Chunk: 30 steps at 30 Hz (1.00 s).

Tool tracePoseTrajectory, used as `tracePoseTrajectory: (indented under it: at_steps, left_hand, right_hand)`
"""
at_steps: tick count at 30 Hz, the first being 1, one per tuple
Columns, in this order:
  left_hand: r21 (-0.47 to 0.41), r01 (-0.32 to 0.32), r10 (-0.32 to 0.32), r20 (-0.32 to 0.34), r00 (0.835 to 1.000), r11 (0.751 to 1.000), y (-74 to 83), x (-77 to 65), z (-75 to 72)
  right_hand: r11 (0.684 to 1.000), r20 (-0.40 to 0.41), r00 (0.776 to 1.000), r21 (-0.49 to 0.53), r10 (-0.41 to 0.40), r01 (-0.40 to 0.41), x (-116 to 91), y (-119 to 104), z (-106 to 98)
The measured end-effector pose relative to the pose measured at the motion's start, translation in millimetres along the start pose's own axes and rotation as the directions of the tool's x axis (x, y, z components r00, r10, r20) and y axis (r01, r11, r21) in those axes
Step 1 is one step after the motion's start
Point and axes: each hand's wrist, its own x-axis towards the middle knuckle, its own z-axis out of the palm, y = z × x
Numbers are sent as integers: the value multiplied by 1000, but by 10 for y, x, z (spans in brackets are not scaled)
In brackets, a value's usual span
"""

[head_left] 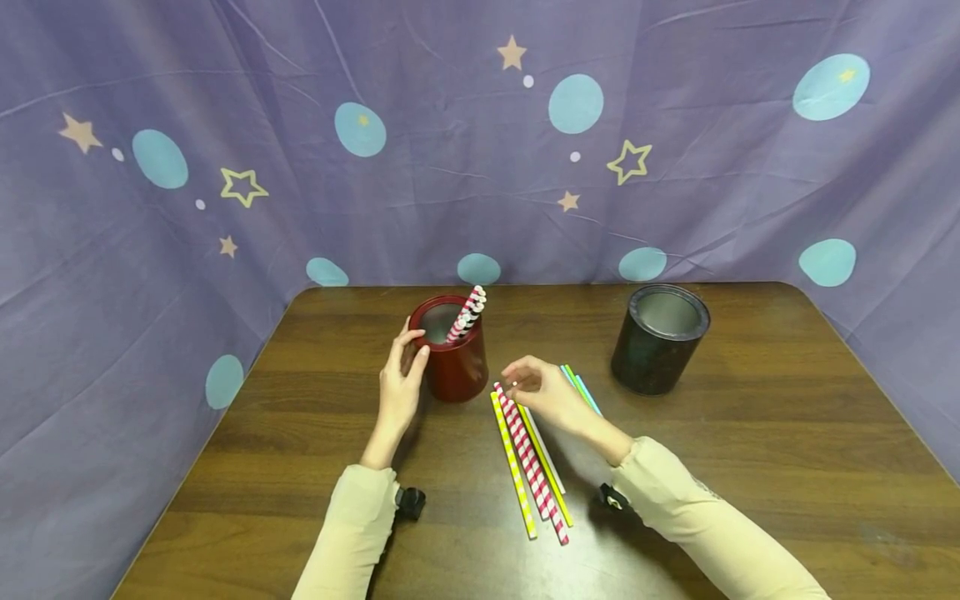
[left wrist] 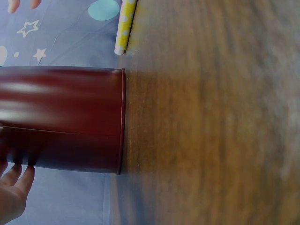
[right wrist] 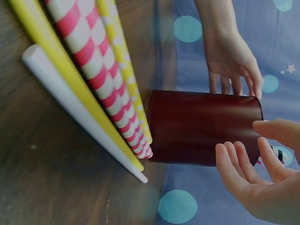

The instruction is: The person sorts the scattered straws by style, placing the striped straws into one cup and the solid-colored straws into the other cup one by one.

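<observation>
In the head view, my left hand (head_left: 402,379) holds the dark red canister (head_left: 457,371) at its left side and rim. Several striped paper straws (head_left: 467,315), red-white and black-white, lean inside it. The left wrist view shows fingertips (left wrist: 27,176) against its wall. My right hand (head_left: 551,398) hovers over loose paper straws (head_left: 532,462), its fingers bent loosely and apart, with nothing seen between them. Those straws lie on the table: yellow-white, red-white striped, plain yellow and a white straw (right wrist: 79,110). Green and blue straws (head_left: 581,387) are partly hidden behind the right hand.
A black canister (head_left: 660,342) stands upright at the right, with no straws visible in its opening. The brown wooden table (head_left: 780,433) reaches back to a purple curtain (head_left: 465,142) printed with stars and dots.
</observation>
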Motion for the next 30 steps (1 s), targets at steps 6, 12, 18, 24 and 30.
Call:
tracePoseTrajectory:
  at_steps: [6, 12, 18, 24, 30]
  left_hand:
    - [-6, 0, 0, 2, 1000, 1000, 2, 6, -2]
    - [-8, -1, 1, 4, 1000, 1000, 3, 6, -2]
    - [-5, -6, 6, 4, 1000, 1000, 3, 5, -4]
    - [-17, -12, 12, 7, 1000, 1000, -7, 4, -7]
    - [-16, -18, 18, 11, 1000, 1000, -21, 6, -6]
  right_hand:
    - [999, 67, 998, -47, 3, 0, -40, 74, -4]
    - [994, 116, 993, -105, -10, 22, -79, 130, -15]
    - [991, 154, 988, -134, 9, 12, -119, 179, -12]
    - [991, 192, 981, -137, 17, 10, -145, 242, -2]
    - [982, 202, 979, -182, -17, 54, -164, 312, 2]
